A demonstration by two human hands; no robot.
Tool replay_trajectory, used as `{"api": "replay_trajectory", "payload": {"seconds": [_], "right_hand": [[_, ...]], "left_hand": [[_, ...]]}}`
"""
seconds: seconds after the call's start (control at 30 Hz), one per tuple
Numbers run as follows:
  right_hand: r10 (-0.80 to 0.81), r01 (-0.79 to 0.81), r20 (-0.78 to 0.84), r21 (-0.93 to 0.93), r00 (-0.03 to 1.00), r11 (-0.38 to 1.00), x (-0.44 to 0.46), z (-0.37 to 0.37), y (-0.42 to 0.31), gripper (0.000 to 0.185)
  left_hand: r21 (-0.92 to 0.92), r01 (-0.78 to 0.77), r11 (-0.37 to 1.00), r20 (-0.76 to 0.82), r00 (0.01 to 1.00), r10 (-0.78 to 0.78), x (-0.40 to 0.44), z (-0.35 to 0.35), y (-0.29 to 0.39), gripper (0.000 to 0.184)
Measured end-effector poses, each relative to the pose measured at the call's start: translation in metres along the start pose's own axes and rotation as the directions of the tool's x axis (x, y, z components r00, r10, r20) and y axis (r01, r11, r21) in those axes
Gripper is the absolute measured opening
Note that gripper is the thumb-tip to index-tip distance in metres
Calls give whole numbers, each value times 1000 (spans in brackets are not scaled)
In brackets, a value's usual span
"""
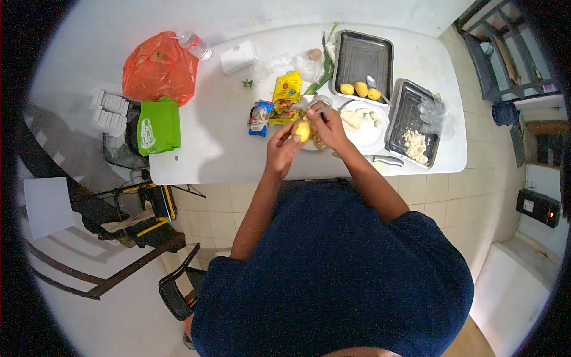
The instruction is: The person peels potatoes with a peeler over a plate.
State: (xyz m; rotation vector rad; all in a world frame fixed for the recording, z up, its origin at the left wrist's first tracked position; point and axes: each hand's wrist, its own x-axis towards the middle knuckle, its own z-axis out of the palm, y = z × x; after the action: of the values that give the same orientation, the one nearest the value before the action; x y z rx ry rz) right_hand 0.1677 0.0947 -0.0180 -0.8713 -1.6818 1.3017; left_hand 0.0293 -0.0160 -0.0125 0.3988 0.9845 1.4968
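My left hand (282,149) is closed round a potato (303,131), which shows yellow flesh where the brown skin is off. My right hand (331,128) grips what looks like a metal peeler (322,102) against the potato's side; its silvery curved part sticks out above the fingers. Under both hands lies a heap of brown peelings (317,141), partly covered by them. Yellow and blue food packets (260,118) lie just left of the hands. To their right stands a white plate (364,146) with pale pieces on it.
A dark tray (363,59) holds several peeled potatoes and a spoon. Another tray (395,140) holds pale chopped bits and clear plastic. A knife (388,160) lies near the table's front edge. Leafy green stalks (326,77), a white box (238,57) and an orange bag (159,68) are further back.
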Motion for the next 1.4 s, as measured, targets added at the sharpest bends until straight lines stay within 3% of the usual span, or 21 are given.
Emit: {"api": "replay_trajectory", "payload": {"seconds": [0.13, 0.23, 0.3, 0.5, 0.53, 0.6, 0.63, 0.73, 0.8, 0.9, 1.0, 1.1, 1.2, 1.33, 1.4], "right_hand": [[-59, 60, -16, 64, 998, 996, -2, -5, 1, 19], [-38, 37, 56, 21, 998, 999, -9, -10, -5, 19], [3, -3, 138, -6, 990, 1000, -14, -11, -9, 19], [-211, 218, 136, -34, 968, 975, -14, -2, -22, 23], [-169, 177, 170, -31, 971, 984, -13, -5, -27, 23], [-85, 94, 236, -30, 968, 995, -10, -12, -39, 23], [-110, 132, 241, -76, 964, 988, -9, -13, -38, 23], [-179, 213, 229, -132, 957, 968, -6, -12, -39, 25], [-202, 216, 169, -69, 965, 974, -11, -6, -45, 28], [-50, 57, 255, -20, 966, 998, -12, -6, -51, 33], [-101, 115, 199, -61, 975, 991, -14, -4, -48, 36], [-55, 63, 203, -31, 978, 998, -14, -5, -50, 36], [-175, 179, 141, -18, 974, 984, -13, -2, -49, 31], [-222, 237, 156, -83, 962, 968, -8, 0, -42, 23], [-245, 258, 155, -66, 957, 964, -4, 0, -44, 20]], "left_hand": [[18, -69, 997, -54, 996, 70, 4, -9, 2, 49], [266, -125, 956, -68, 987, 148, 7, -18, 5, 49], [269, -114, 956, -110, 983, 148, 7, -17, 5, 48], [336, -63, 940, -137, 984, 115, 3, -3, 20, 45], [353, -48, 934, -133, 986, 101, 3, 0, 23, 44], [153, -42, 987, -96, 994, 57, 4, -5, 26, 45], [50, -35, 998, -75, 996, 38, 5, -7, 27, 45], [44, -76, 996, -97, 992, 80, 9, -9, 26, 47], [79, -61, 995, -164, 984, 73, 9, -6, 29, 48], [104, -68, 992, -233, 968, 91, 10, -2, 25, 49], [155, -93, 984, -271, 953, 133, 13, -3, 19, 47], [160, -119, 980, -296, 941, 163, 15, -3, 13, 45], [186, -144, 972, -297, 935, 195, 16, -4, 9, 42], [297, -144, 944, -219, 952, 214, 11, 1, 4, 40], [342, -132, 931, -264, 937, 229, 8, 3, 5, 37]]}}
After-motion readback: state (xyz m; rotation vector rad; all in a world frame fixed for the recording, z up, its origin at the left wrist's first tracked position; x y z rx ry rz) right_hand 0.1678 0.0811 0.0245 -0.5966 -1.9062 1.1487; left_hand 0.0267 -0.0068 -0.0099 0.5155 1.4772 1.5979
